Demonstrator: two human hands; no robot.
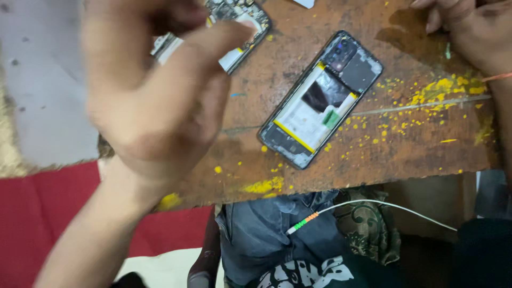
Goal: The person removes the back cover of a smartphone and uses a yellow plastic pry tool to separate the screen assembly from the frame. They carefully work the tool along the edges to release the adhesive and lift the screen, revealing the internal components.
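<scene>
Head view. Left hand (pixel 160 101) is hovering blurred above the wooden table (pixel 416 144), fingers loosely curled, grasping nothing that I can see. It is partly covering a 2nd opened phone (pixel 242 32) at the table's far edge.

Right hand (pixel 469 29) is lying on the table's top right corner; whether it is grasping anything I cannot tell.

1 opened phone (pixel 320 98) is lying back-up and diagonal mid-table, between both hands, touching neither. A white rectangular battery label with a yellow strip and a small green patch is filling its middle.

The table is showing worn brown wood speckled with yellow powder (pixel 440 90). A white cable (pixel 373 205) with a green-orange end is hanging below the near edge, over dark cloth. A red cloth (pixel 32 213) is lying lower left.
</scene>
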